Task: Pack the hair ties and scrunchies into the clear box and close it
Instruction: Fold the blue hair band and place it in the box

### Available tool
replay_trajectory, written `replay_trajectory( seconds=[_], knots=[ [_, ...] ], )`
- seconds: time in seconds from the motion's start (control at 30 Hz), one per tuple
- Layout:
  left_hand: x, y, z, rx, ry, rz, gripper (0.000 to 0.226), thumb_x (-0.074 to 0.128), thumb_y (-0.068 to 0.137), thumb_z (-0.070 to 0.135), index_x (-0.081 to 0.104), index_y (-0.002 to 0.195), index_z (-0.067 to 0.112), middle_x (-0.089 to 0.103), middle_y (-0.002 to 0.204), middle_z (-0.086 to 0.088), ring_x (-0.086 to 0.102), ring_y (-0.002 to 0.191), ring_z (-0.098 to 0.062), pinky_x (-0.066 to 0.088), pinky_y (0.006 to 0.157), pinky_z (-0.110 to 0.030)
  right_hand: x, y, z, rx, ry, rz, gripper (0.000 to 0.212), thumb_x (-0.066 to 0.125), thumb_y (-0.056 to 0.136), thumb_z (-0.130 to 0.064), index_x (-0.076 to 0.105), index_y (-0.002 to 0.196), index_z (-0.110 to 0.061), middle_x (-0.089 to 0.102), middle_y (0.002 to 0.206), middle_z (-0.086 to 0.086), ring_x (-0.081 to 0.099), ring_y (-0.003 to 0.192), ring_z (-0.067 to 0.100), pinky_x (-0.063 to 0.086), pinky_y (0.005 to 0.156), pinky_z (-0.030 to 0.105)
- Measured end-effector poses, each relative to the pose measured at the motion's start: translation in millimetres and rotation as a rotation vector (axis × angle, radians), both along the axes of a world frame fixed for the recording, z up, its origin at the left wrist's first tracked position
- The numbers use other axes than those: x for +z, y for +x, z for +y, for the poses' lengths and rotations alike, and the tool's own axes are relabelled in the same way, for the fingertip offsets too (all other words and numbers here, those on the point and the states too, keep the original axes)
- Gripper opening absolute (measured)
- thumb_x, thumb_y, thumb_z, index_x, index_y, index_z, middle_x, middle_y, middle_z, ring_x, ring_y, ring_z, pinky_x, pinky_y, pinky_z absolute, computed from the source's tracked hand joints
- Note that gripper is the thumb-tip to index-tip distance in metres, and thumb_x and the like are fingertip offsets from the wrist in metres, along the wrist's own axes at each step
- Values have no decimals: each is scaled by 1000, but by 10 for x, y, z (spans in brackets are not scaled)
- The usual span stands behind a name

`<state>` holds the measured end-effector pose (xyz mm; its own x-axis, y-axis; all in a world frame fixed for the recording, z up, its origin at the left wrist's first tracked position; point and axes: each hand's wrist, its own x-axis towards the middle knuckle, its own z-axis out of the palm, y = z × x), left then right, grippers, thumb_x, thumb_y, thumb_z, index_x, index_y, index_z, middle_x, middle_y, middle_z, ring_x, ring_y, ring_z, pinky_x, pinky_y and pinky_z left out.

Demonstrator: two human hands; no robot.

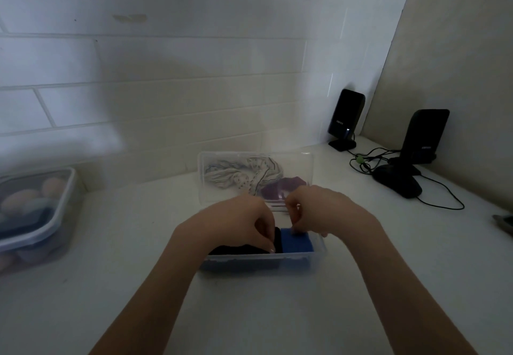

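On the counter (pixel 116 313) the clear box (pixel 316 254) stands open, its lid (pixel 211 166) raised behind, with black (pixel 244 247) and blue (pixel 298 243) scrunchies inside. Seen through the lid, a striped scrunchie (pixel 241 175) and a purple one (pixel 280 188) lie behind it. Both hands reach into the box: the left hand (pixel 238 221) curls on the black scrunchie, the right hand (pixel 319 207) pinches the blue one, fingertips partly hidden; a tub (pixel 66 202), cut off at left, holds blurred pale rounds.

Both hands crowd the clear box (pixel 316 254), its raised lid (pixel 222 166) walling off the back. A lidded container (pixel 59 216) flanks left; two speakers (pixel 345 118) and cables (pixel 441 196) clutter the right.
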<state>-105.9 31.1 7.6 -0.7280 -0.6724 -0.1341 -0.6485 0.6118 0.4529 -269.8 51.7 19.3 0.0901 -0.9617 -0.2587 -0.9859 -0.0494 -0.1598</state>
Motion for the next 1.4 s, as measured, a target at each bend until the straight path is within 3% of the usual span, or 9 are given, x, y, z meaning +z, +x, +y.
replay_trajectory(
  seconds=[0.13, 0.37, 0.57, 0.73, 0.83, 0.97, 1.1, 1.23, 1.4],
  knots=[
    [-12, -29, 6, -21, -21, 2, 15, 75, 74, 25, 73, 88, 20, 65, 75, 10, 56, 64, -2, 47, 64, -18, -2, 77, 27, -25, -143, 136, 13, 72, 78, -30, 67, 87, -23, 64, 98, -1, 54, 82, 17, 42, 68, 29],
    [-41, -75, 34, -69, 10, -33, 8, 72, 77, 18, 71, 84, 13, 55, 63, 16, 50, 54, 1, 36, 50, -1, -85, 207, 62, 1, -261, 255, 23, 63, 84, -17, 63, 108, -16, 62, 113, 5, 60, 103, 24, 36, 70, 28],
    [3, -6, 7, -55, 101, 45, 10, 71, 78, 15, 74, 88, 13, 66, 72, 11, 59, 59, 0, 46, 63, -9, 6, 202, 48, 11, -119, 159, 24, 62, 85, -15, 64, 109, -14, 60, 118, 7, 59, 104, 25, 47, 79, 33],
    [69, 97, -61, 7, 72, 182, 7, 73, 77, 14, 74, 84, 16, 67, 66, 12, 61, 56, -3, 44, 58, -12, 265, 79, 132, 34, -171, -43, 4, 72, 77, -16, 73, 80, -19, 70, 97, 4, 63, 85, 17, 51, 76, 27],
    [74, 103, -66, 8, 48, 185, 8, 75, 75, 15, 74, 83, 15, 69, 69, 6, 59, 55, -3, 42, 56, -12, 242, 172, 186, 52, -116, 50, 9, 66, 79, -15, 66, 77, -23, 64, 93, 2, 55, 78, 18, 46, 68, 28],
    [62, 71, -26, -11, 11, 140, 9, 77, 73, 17, 74, 81, 15, 58, 58, 17, 52, 52, 4, 36, 51, -6, 22, 283, 164, 129, -69, 258, 15, 56, 86, -13, 65, 98, -14, 37, 67, -3, 42, 73, 17, 38, 68, 32],
    [59, 67, -18, -13, 12, 124, 10, 77, 72, 16, 73, 81, 14, 53, 55, 20, 51, 50, 8, 34, 49, -5, -13, 272, 136, 143, -68, 278, 18, 57, 86, -16, 64, 103, -13, 39, 66, -3, 45, 73, 18, 38, 67, 31],
    [59, 119, -59, 10, 18, 123, 10, 77, 73, 17, 73, 82, 19, 65, 68, 13, 55, 59, 3, 41, 57, -10, 88, 177, 134, 127, 12, 121, 12, 69, 79, -19, 67, 91, -20, 62, 91, 2, 58, 80, 20, 46, 64, 29],
    [87, 158, -86, 51, -16, 146, 9, 75, 74, 17, 72, 80, 22, 66, 71, 13, 55, 61, 2, 39, 56, -8, 275, -5, 160, 26, -113, -154, 15, 74, 76, -16, 63, 76, -27, 60, 79, -12, 60, 76, 11, 53, 69, 28]
  ],
)
